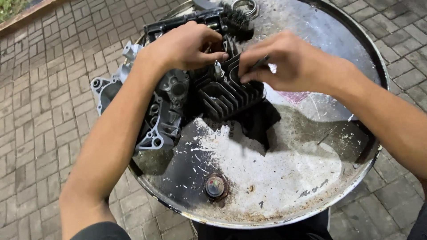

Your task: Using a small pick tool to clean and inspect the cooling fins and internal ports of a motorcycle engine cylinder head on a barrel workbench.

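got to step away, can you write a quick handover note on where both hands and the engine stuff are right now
Left hand: fingers curled on top of the finned cylinder head, beside the spark plug.
Right hand: pinching a thin dark tool against the fins.
The head sits on the grey engine case, on the lid of a rusty drum. Black cloth under the head; brush and metal ring at the far rim.
Done: spark plug seated in the head.
Left: cannot tell from this view.

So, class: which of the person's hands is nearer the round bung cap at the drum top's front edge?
Left. The left hand and right hand both rest on the finned cylinder, far above the bung cap.
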